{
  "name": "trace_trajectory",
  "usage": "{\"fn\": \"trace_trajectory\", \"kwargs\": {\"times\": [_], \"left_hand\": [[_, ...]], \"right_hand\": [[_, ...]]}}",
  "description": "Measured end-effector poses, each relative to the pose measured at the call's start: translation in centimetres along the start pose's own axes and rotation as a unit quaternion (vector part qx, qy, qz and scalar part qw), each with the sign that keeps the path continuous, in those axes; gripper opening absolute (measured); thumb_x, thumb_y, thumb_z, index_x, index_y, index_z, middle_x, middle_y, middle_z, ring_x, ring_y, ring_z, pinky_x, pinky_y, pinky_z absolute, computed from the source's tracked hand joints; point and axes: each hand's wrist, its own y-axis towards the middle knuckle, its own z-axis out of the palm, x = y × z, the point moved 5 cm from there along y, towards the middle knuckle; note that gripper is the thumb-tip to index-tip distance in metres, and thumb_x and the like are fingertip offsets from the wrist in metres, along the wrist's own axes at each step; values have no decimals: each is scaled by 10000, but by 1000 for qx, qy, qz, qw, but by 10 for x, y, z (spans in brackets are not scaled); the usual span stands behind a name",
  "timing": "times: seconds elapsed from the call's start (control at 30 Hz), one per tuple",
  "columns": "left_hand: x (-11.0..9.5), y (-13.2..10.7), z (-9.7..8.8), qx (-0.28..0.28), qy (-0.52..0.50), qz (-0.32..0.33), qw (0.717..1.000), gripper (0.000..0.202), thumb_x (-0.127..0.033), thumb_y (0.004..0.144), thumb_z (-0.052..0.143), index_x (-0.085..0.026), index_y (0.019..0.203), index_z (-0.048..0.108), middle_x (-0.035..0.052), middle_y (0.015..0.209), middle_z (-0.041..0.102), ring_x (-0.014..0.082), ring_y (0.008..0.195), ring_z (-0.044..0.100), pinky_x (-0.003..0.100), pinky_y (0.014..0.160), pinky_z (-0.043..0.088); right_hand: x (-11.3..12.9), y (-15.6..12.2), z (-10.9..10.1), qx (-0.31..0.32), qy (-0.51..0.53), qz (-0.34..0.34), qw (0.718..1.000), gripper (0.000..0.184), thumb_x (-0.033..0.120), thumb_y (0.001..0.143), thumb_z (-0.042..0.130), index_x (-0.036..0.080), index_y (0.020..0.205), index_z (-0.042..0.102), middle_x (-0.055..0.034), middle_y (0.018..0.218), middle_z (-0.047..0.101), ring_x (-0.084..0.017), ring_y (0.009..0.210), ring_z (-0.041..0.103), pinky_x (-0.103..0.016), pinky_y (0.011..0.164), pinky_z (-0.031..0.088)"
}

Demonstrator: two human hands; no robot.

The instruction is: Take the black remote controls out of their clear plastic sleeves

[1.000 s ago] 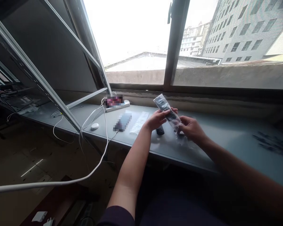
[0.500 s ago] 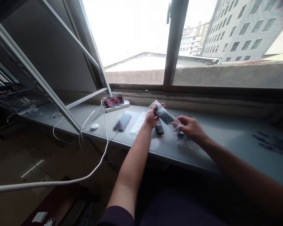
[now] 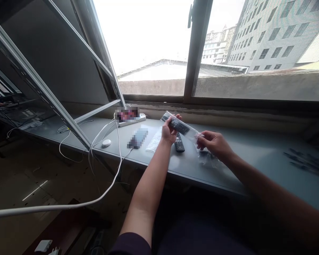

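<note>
My left hand (image 3: 170, 131) is closed around a dark remote control (image 3: 179, 125) inside a clear plastic bag (image 3: 191, 133), held tilted above the table. The loose right end of the bag is pinched between the fingers of my right hand (image 3: 212, 142). Below the bag, a second black remote control (image 3: 179, 143) lies on the table, its upper end partly hidden. Beneath my right hand is crumpled clear plastic (image 3: 207, 158) with something dark in or under it. Left of my left wrist lies a flat whitish plastic packet (image 3: 152, 142).
A blurred-out phone-like device (image 3: 138, 138) with a cable, a white round puck (image 3: 106, 142) and a power strip (image 3: 133, 120) lie to the left on the grey table (image 3: 244, 148). A metal frame (image 3: 42, 85) slants on the left; dark thin items (image 3: 307, 163) lie at right.
The bagged remote control has shifted slightly left within my left hand. More of the bag's clear end now stretches between my hands.
</note>
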Motion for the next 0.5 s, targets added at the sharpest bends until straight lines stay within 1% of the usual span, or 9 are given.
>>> {"fn": "trace_trajectory", "kwargs": {"times": [0.07,0.13,0.2,0.27,0.33,0.4,0.43,0.5], "left_hand": [[-6,1,-8,-43,-34,32,998,302,-267,1160,586,-131,1345,782,136,1348,867,213,1282,832,199,845,648],[-8,2,-15,-80,-54,50,994,316,-264,1170,561,-125,1353,777,138,1371,861,215,1283,834,205,861,659],[-8,1,-17,-92,-60,46,993,320,-252,1165,562,-129,1372,771,137,1400,854,221,1289,833,212,847,668],[-4,1,-13,-66,-45,18,997,313,-239,1152,581,-136,1377,773,138,1420,850,228,1290,834,205,798,664],[3,0,-6,-20,-11,-23,999,315,-236,1138,608,-142,1386,777,142,1443,843,242,1303,832,183,687,630],[8,-1,0,14,31,-57,998,345,-242,1123,629,-150,1421,776,147,1466,835,266,1330,824,173,565,564],[10,-2,1,23,49,-66,996,366,-247,1117,638,-156,1446,771,148,1481,829,278,1349,817,174,530,539],[10,-3,3,32,76,-70,994,395,-265,1118,647,-170,1484,761,146,1514,814,293,1378,805,178,510,523]], "right_hand": [[-1,1,-1,-10,21,-1,1000,615,816,846,957,216,936,857,-86,817,827,-221,685,755,-348,627,663],[-2,2,-5,-35,46,-12,998,639,850,884,904,222,994,870,-103,897,846,-255,786,799,-365,651,682],[-1,3,-8,-64,54,-36,996,643,865,945,834,250,1125,893,-111,1036,871,-300,971,832,-419,770,725],[-1,5,-9,-67,43,-56,995,630,859,993,783,289,1230,911,-109,1210,874,-338,1168,816,-502,964,729],[-2,6,-7,-50,3,-65,997,627,867,1014,741,306,1210,938,-113,1350,841,-369,1272,781,-573,1113,678],[-3,6,-6,-56,-53,-75,994,633,877,1019,715,312,1161,961,-127,1409,793,-394,1331,747,-604,1195,624],[-3,6,-7,-69,-77,-82,991,625,872,1024,708,319,1161,966,-132,1421,770,-402,1357,730,-604,1216,606],[-2,5,-10,-88,-95,-91,987,594,848,1045,694,340,1188,966,-132,1454,736,-406,1412,701,-587,1230,591]]}}
